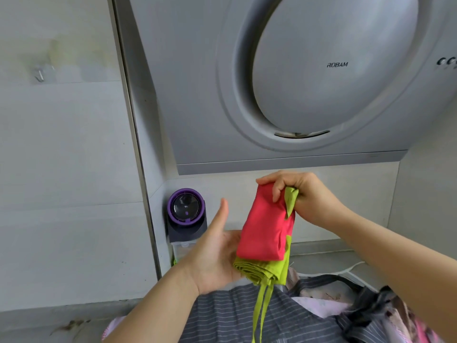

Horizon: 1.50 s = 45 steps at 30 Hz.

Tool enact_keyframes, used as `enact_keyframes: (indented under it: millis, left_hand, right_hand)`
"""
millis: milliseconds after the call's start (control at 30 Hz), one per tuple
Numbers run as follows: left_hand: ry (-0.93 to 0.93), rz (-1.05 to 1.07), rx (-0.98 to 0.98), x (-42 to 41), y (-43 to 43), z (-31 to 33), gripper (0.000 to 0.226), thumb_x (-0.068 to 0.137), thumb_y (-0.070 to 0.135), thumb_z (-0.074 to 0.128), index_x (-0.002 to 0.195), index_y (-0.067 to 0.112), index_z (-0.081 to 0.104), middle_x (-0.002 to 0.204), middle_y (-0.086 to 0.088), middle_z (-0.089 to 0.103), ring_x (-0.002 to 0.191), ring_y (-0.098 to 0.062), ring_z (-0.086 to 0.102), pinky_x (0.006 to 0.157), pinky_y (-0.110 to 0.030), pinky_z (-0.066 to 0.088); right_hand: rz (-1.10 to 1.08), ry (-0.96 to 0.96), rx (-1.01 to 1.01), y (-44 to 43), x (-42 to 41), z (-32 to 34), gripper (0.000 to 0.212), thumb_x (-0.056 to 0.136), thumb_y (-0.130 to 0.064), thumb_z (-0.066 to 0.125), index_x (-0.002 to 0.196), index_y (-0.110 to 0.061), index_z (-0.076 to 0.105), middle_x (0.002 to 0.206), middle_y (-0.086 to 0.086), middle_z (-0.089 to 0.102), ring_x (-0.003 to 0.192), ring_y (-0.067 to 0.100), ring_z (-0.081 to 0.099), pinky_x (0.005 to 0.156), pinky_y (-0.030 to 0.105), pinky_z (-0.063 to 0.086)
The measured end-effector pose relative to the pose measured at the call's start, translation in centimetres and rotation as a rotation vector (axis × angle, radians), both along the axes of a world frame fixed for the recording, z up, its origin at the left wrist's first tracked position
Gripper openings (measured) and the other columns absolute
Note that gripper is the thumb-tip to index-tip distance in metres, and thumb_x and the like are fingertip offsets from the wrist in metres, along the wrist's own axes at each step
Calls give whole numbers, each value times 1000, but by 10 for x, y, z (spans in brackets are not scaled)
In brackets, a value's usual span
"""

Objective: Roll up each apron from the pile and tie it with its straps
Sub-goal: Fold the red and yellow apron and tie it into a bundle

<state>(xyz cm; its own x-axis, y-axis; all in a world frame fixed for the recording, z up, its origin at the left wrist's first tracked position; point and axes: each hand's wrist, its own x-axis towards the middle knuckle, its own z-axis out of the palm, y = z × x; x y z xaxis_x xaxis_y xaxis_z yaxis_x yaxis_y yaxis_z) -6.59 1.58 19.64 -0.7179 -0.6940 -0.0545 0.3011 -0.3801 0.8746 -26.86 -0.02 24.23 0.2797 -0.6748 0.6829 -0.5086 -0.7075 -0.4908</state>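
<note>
A rolled red and lime-green apron (265, 231) is held upright in the air before me. My right hand (299, 194) grips its top end, fingers curled over the red cloth and a green flap. My left hand (217, 251) lies flat and open against the roll's lower left side, thumb pointing up. Two lime-green straps (261, 315) hang down from the roll's bottom end. Below lies the pile: a grey striped apron (235, 318) and pink and dark cloths (346, 303).
A grey range hood (296, 82) hangs close above and behind the hands. A purple-ringed device (186, 214) stands in the back corner on the counter. Tiled wall (61, 169) fills the left. A white cable (346, 269) runs along the counter at right.
</note>
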Motion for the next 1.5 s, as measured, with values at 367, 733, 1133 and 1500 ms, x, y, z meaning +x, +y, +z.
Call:
enact_keyframes:
  millis: [367,733,1133,1500]
  left_hand:
    - [-153,157,-288,-10,6,2,41,75,25,62,112,9,63,92,-6,72,78,-17,68,71,-30,54]
    - [82,117,-128,-8,5,9,50,73,19,76,117,0,65,103,-17,70,86,-24,69,90,-45,50]
    - [-310,954,-460,-2,-40,15,16,88,37,63,96,25,58,96,-1,69,96,-23,66,93,-46,50]
    - [-276,1077,-551,-26,-37,33,13,92,32,59,86,25,50,89,-3,65,88,-26,64,83,-45,54]
  right_hand:
    - [-103,-28,208,-2,-6,14,48,84,17,44,110,-22,57,82,-3,61,53,-4,57,51,13,43]
    - [-95,-600,421,-14,21,9,52,83,22,26,82,-12,66,82,21,63,78,37,58,80,63,47]
    - [31,-217,563,34,38,-3,12,85,-2,63,83,-12,69,91,11,71,76,14,65,66,22,49]
    - [-146,-209,603,22,78,-42,45,97,-35,49,136,-15,42,126,0,52,108,10,54,81,11,38]
